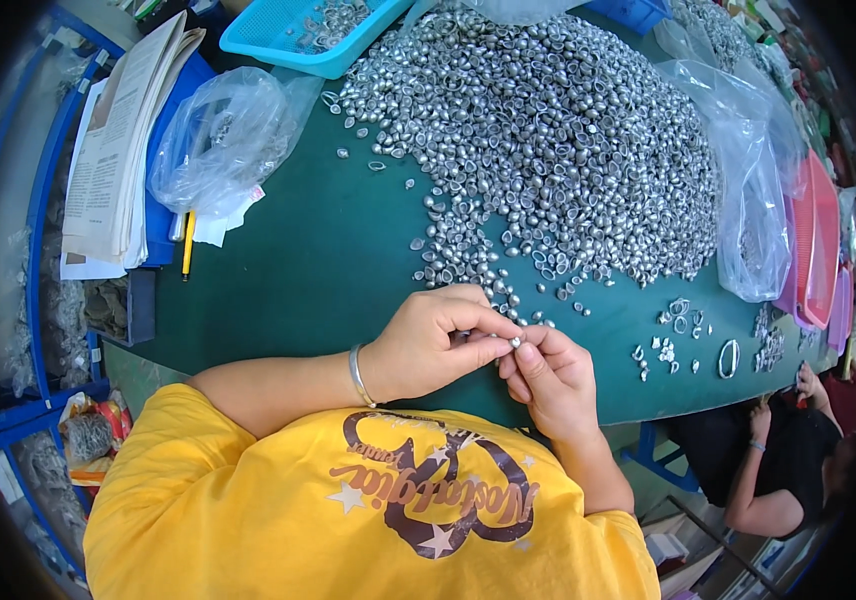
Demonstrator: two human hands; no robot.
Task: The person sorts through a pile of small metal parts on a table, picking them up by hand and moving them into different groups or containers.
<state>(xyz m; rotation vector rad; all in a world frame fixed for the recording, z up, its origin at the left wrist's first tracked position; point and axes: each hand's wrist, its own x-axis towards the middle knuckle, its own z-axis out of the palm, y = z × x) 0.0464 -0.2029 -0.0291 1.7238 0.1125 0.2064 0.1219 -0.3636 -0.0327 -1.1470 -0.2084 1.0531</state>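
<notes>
At the near edge of the green table, my left hand (438, 338) and my right hand (558, 382) meet fingertip to fingertip. Both are closed in a pinch around a small silver metal piece (515, 342), mostly covered by the fingers. A metal bangle (357, 376) circles my left wrist. Just beyond my hands, a trail of similar pieces leads into a large heap of small, hollow, rounded silver metal pieces (568, 150). To the right of my hands lie small groups of other metal parts (665, 350) and an oval metal ring (728, 358).
A turquoise plastic basket (288, 50) holding metal parts stands far left. Nearby are a clear plastic bag (228, 140), stacked papers (118, 150) and a yellow pencil (188, 245). Another clear bag (748, 190) and a red tray (820, 240) flank the heap's right. A person (778, 460) sits at right.
</notes>
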